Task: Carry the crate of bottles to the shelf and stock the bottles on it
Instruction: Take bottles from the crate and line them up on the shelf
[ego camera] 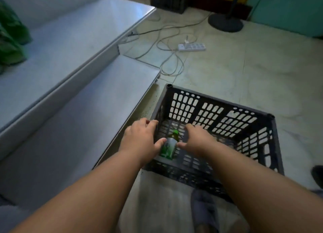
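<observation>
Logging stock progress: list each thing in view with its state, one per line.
crate: on the floor, nearly emptied
bottle: in the crate, capped, tilted
left hand: open beside the bottle
right hand: open beside the bottle
lower shelf: bare
power strip: one plug in

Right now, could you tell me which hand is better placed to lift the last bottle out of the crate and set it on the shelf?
Probably the left hand. Both hands flank the bottle in the crate, the right hand about as near, but the shelf lies on the left, so the left arm reaches it without crossing.
</observation>
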The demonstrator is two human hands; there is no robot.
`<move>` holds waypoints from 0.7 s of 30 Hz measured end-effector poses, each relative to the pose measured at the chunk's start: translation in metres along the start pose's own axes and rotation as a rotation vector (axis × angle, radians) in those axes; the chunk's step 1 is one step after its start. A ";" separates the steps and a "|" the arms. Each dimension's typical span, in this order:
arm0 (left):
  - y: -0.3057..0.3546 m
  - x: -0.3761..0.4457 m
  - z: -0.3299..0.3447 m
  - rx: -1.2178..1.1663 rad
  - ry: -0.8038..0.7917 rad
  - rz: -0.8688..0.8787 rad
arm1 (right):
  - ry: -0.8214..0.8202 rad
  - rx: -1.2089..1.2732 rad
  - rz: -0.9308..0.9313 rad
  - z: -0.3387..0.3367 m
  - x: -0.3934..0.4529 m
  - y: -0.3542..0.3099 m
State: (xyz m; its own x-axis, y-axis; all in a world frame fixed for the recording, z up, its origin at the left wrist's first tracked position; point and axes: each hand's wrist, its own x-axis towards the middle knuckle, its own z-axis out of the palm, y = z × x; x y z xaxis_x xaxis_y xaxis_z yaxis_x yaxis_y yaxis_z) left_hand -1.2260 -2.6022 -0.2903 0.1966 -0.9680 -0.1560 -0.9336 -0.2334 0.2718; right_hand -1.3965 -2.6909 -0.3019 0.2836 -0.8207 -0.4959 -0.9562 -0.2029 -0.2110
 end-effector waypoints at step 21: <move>-0.003 0.061 0.078 0.266 -0.181 0.036 | -0.237 0.671 0.472 0.146 0.186 0.018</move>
State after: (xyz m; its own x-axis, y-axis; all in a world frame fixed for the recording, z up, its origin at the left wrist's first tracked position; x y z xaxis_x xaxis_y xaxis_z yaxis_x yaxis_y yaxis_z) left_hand -1.2343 -2.6532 -0.3747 0.1276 -0.9374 -0.3239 -0.9893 -0.1438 0.0263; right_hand -1.3500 -2.7695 -0.5214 -0.0542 -0.5908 -0.8050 -0.7537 0.5530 -0.3551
